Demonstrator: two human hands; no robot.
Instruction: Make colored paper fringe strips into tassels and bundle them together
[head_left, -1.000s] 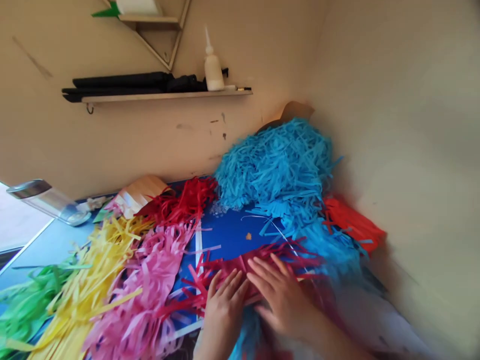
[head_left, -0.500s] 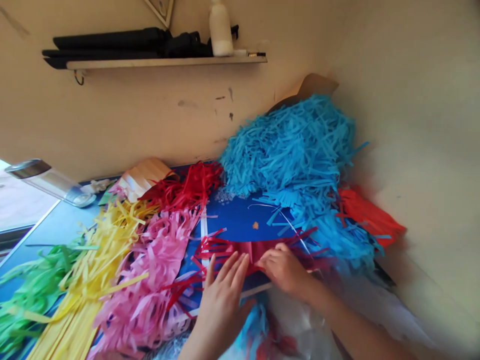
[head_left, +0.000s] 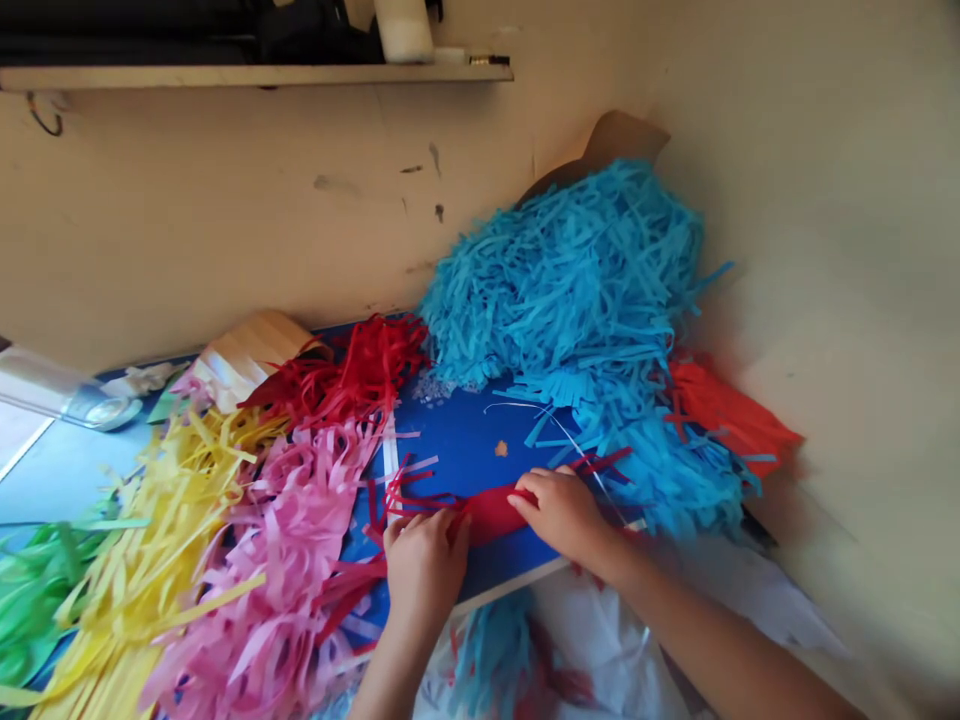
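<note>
A strip of red fringed paper point(head_left: 491, 508) lies rolled up on a blue board point(head_left: 461, 450) near the table's front edge. My left hand point(head_left: 424, 565) is closed on its left end, fingers curled over the roll. On the right end sits my right hand point(head_left: 564, 512), fingers bent and pressed onto the paper. Loose red fringes stick out to the left and right of both hands.
A big heap of blue fringed paper point(head_left: 577, 300) leans in the corner, with orange-red fringe point(head_left: 724, 410) to its right. Red point(head_left: 352, 375), pink point(head_left: 292, 530), yellow point(head_left: 157, 530) and green point(head_left: 34, 590) fringes spread left. A wall shelf point(head_left: 255, 72) hangs above. White plastic point(head_left: 615, 650) lies near me.
Both hands went from lying flat on the spread red paper to curled around it. The red strip is now gathered into a narrow roll. The view tilted down.
</note>
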